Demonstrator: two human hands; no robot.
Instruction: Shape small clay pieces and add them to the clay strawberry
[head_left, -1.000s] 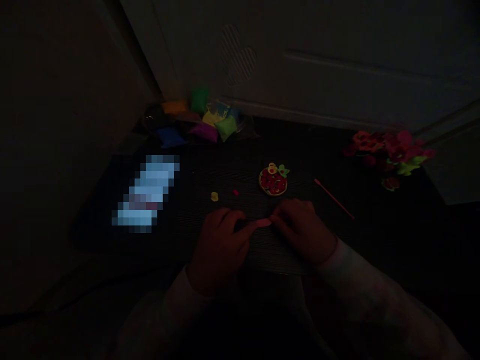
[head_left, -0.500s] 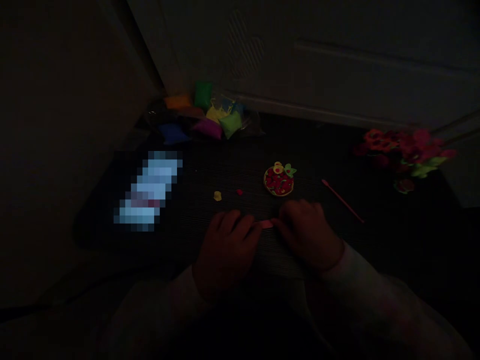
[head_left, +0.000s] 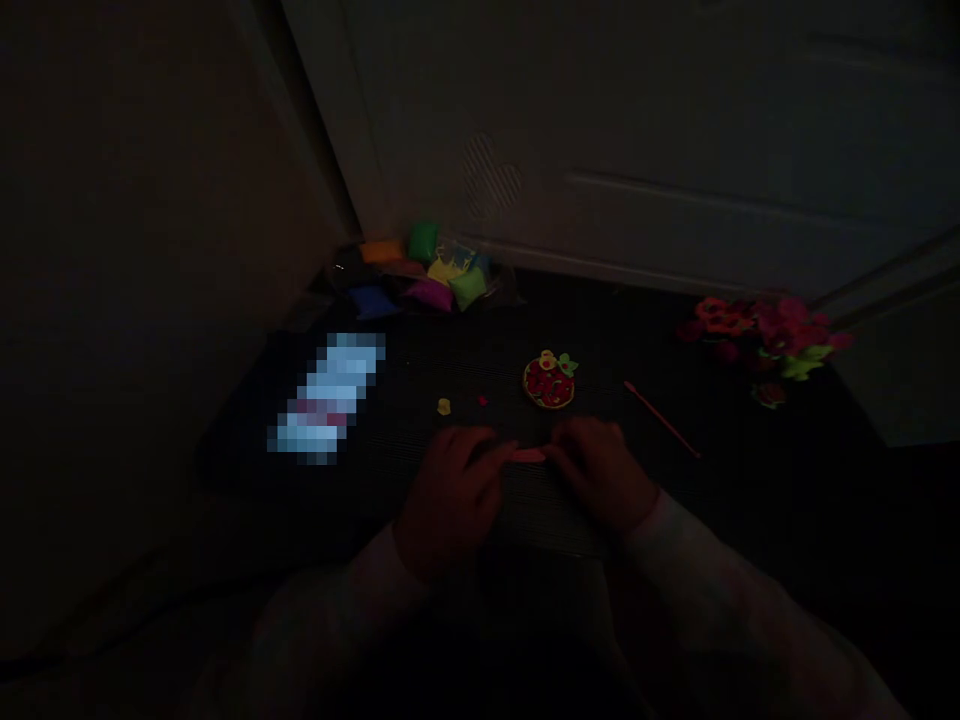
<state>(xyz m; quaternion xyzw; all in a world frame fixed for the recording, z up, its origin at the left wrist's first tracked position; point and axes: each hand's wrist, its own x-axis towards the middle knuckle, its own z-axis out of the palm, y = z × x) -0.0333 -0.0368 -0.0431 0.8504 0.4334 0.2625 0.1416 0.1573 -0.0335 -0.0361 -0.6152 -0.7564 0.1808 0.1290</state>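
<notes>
The room is very dark. My left hand (head_left: pixel 454 492) and my right hand (head_left: pixel 600 470) rest low on a dark mat (head_left: pixel 675 500), fingertips meeting. Between them they pinch a small pink strip of clay (head_left: pixel 527 455), one hand at each end. Just beyond the hands lies a round red clay piece (head_left: pixel 549 380) with yellow and green bits on its top edge. A tiny yellow lump (head_left: pixel 444 406) and a tiny pink lump (head_left: pixel 483 401) sit to its left. A thin pink stick (head_left: pixel 661 419) lies to the right.
Several coloured clay bags (head_left: pixel 427 275) are piled at the back by the wall. A lit, blurred-out screen (head_left: pixel 330 398) lies at the left. A cluster of red, pink and green clay flowers (head_left: pixel 765 335) sits at the back right. A pale wall panel (head_left: pixel 675 150) runs behind.
My hands have stayed together on the pink strip. The view has tilted and shifted, so everything sits slightly lower and the flowers appear further left.
</notes>
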